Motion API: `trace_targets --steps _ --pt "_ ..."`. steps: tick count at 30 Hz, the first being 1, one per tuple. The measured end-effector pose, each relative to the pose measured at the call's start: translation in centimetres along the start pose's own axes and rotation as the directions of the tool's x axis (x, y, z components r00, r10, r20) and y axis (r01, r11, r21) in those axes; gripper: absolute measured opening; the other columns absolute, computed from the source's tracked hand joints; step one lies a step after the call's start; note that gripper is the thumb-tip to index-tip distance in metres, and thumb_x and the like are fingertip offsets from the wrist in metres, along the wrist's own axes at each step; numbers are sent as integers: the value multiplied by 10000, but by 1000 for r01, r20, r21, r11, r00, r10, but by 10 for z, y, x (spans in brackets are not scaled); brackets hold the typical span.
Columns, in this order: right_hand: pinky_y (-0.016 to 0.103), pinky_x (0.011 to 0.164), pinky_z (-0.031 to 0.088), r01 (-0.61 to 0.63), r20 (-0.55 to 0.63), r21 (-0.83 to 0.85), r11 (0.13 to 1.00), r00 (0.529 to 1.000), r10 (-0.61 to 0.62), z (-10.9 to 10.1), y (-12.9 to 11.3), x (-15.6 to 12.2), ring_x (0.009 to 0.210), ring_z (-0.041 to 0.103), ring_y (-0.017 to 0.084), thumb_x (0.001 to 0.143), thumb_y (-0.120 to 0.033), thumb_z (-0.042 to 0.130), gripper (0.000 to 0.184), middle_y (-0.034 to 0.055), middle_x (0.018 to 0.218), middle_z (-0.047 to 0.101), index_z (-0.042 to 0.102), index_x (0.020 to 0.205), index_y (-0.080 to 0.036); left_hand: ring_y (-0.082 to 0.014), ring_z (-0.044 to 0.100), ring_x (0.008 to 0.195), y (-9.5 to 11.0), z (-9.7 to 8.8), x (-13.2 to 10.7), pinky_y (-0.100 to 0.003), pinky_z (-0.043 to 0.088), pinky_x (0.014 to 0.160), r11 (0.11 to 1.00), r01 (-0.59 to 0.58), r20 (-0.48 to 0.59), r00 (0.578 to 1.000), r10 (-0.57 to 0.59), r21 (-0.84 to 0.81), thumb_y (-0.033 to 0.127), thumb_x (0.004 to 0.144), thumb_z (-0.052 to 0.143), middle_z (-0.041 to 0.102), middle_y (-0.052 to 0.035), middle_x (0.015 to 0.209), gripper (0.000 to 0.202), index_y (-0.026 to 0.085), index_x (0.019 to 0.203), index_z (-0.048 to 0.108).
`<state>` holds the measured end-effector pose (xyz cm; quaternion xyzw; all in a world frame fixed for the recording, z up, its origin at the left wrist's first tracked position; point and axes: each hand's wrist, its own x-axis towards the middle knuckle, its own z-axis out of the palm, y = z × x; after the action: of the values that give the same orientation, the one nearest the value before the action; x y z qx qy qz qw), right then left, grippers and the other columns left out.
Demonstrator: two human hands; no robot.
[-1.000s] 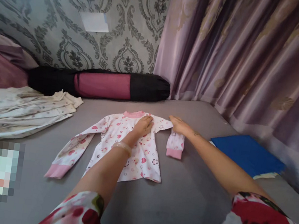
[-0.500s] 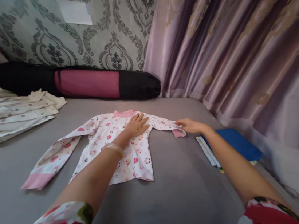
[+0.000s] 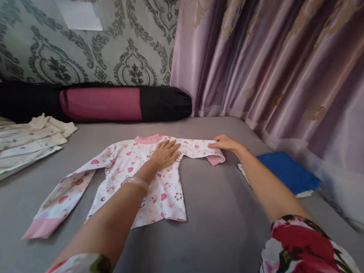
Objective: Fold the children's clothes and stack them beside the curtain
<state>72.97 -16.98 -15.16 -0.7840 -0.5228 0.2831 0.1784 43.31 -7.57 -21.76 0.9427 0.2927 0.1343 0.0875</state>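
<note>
A child's long-sleeved shirt (image 3: 168, 193), white with pink hearts and flowers, lies spread on the grey bed sheet (image 3: 219, 231). Its pink collar points away from me. My left hand (image 3: 165, 153) rests flat on the upper chest near the right shoulder, fingers spread. With its fingers closed on the sleeve's upper edge, my right hand (image 3: 226, 143) grips the right-hand sleeve near its end. The pink cuff there hangs folded under toward me. Toward the lower left stretches the other sleeve, slightly creased, with its pink cuff flat on the sheet.
Cream patterned clothing (image 3: 16, 146) lies crumpled at the left. A long black and pink bag (image 3: 102, 103) lies along the wall. Beyond my right forearm is a blue folded item (image 3: 286, 170), near the purple curtain (image 3: 278, 64).
My right hand has shifted slightly up and left along the sleeve, raising its upper edge a little. My left hand stays pressed on the shirt. The camera view has shifted slightly.
</note>
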Motion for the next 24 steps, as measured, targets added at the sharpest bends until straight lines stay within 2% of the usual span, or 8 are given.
trace_targets --steps 3,6,8,10,13,17,20,24 --pt "233 626 455 48 -61 201 978 997 -36 -8 -5 1 748 599 163 703 -398 732 247 27 779 666 638 755 -176 -303 322 1378 0 0 0 -483 240 1128 1000 3 4 1000 -3 23 533 953 314 385 -48 1512 532 311 1423 425" --pt "235 591 450 13 -27 368 930 1000 -4 -11 -7 -1 693 593 152 677 -441 754 316 38 769 663 601 768 -179 -313 318 1379 -1 1 0 -481 243 1124 999 1 1 1000 -1 36 541 946 325 376 -65 1513 539 309 1421 431" --pt "239 585 446 2 2 409 913 1000 -3 -12 -8 -3 668 582 145 646 -463 776 360 32 751 652 582 770 -186 -320 319 1377 -1 2 1 -486 244 1122 999 0 3 1000 0 37 541 944 328 378 -76 1510 542 303 1420 435" --pt "235 573 424 40 -1 360 932 999 -42 -16 -8 -4 646 559 133 631 -481 782 379 12 722 630 577 759 -189 -322 324 1374 -2 3 2 -487 246 1121 999 -1 -3 1000 1 39 540 943 331 380 -76 1509 540 305 1417 438" --pt "226 547 367 95 2 117 989 995 -95 -27 -4 -5 618 508 115 624 -494 780 373 -17 673 586 596 722 -185 -322 323 1374 -2 5 3 -489 244 1122 999 5 -4 1000 -5 46 545 940 335 378 -68 1512 539 313 1416 437" --pt "226 517 305 34 109 -159 987 994 -17 -42 11 -4 555 435 99 601 -506 793 370 -45 565 508 604 634 -190 -320 312 1383 -1 4 2 -489 237 1127 998 17 12 1000 -18 53 550 940 331 375 -62 1515 544 316 1422 430" --pt "226 482 266 -11 165 -211 978 985 47 -45 26 -5 499 381 84 566 -475 816 368 -57 506 455 582 560 -190 -318 320 1379 -1 3 2 -484 239 1127 999 11 1 1000 -12 45 555 942 323 385 -65 1509 547 309 1415 444" --pt "227 483 304 -61 184 -153 986 979 89 -42 41 -8 518 431 96 569 -400 819 300 -31 557 534 613 584 -182 -314 327 1374 -2 1 3 -488 242 1123 1000 21 0 1000 -21 13 561 944 308 398 -61 1501 541 317 1401 463"
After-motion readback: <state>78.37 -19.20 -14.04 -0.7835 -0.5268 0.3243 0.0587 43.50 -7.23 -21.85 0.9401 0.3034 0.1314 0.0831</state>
